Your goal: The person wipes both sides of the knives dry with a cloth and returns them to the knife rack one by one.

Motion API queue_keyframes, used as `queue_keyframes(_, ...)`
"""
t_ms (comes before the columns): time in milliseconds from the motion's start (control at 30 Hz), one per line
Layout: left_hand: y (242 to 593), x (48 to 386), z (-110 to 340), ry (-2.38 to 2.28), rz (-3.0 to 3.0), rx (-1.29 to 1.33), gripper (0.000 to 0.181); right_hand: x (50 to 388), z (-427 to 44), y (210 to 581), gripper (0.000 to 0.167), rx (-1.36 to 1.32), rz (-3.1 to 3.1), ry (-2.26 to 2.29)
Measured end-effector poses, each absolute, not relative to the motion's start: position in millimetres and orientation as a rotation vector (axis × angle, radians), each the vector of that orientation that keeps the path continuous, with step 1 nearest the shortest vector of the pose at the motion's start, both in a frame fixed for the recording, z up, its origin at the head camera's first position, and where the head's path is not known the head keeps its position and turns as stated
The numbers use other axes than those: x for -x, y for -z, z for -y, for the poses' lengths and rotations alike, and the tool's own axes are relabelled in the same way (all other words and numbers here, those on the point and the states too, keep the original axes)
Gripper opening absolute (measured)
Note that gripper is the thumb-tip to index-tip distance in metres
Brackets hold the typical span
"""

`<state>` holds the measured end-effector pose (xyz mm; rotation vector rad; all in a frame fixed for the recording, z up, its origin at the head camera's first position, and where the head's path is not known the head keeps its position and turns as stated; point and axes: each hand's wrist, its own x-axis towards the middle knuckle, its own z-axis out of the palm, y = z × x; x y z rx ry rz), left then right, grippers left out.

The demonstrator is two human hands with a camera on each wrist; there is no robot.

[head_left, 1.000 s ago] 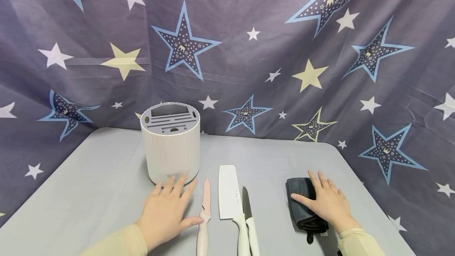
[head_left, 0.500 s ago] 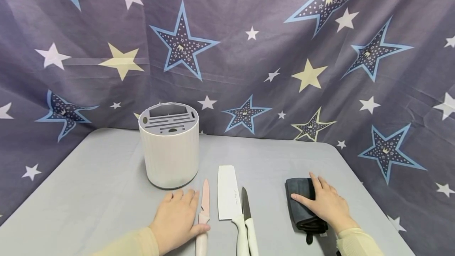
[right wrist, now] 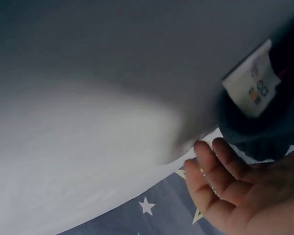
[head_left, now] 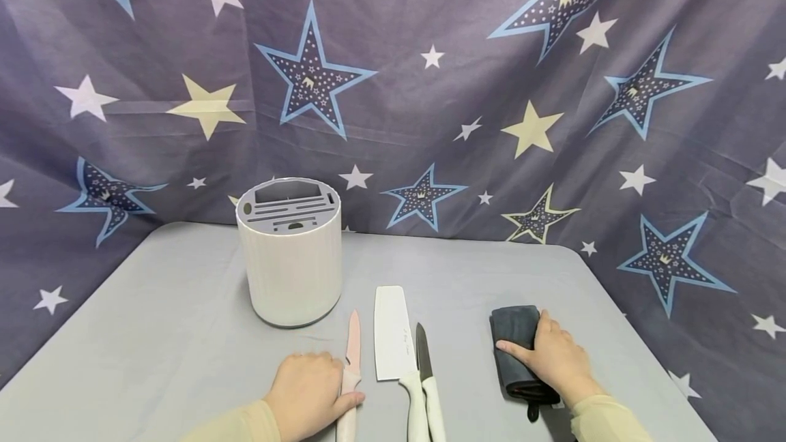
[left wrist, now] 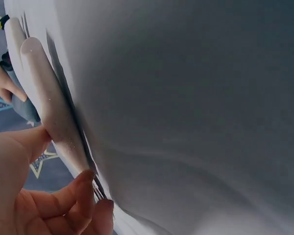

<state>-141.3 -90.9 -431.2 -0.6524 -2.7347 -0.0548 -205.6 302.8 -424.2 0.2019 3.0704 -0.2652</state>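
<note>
The left hand's fingers [left wrist: 85, 196] are bent in against one side of the pale handle of a pink knife [head_left: 351, 382], with the thumb against the other side, so the left hand [head_left: 309, 391] grips the handle near the blade. The knife lies on the table [head_left: 454, 278], its pink blade pointing away from the person. The right hand [head_left: 557, 360] has its thumb across the top of a folded dark cloth [head_left: 518, 346] and its other fingers bent down along the right side, gripping loosely.

A white tag [right wrist: 252, 81] hangs from the cloth, seen in the right wrist view: dark characters, among them what look like a C and a rounder letter, with a small orange mark (tilted and blurred, so I can't make out a name). A black loop [head_left: 533, 413] sticks out at the cloth's near end.

Between the hands lies a white cleaver [head_left: 396, 346]; small script runs along its blade near the right edge, too fine to read. A black-bladed knife [head_left: 428, 380] lies close along the cleaver's right side.

Farther back, on the left, stands a ribbed white knife holder [head_left: 295, 278], upright, its grey top cut with slots and openings. Behind the table hangs a purple-grey curtain [head_left: 393, 128] printed with stars, some bearing little crowns. Pale yellow sleeves [head_left: 239, 423] reach both wrists.
</note>
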Motion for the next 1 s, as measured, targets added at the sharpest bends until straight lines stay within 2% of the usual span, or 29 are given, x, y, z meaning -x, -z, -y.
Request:
queue_keyframes(267,432,142,86,0.242,2.833,0.629,0.051,211,-304,426,0.121,-0.217,-2.933,0.518)
queue_keyframes(500,432,143,81,0.331,2.939,0.570,0.047,212,-307,426,0.123,-0.202,-2.899,0.549)
queue_keyframes(733,431,148,82,0.561,3.099,0.357,0.033,213,-305,427,0.125,-0.224,-2.889,0.575)
queue_keyframes(1000,425,152,86,0.692,3.147,0.271,0.031,212,-306,427,0.126,-0.216,-2.879,0.589)
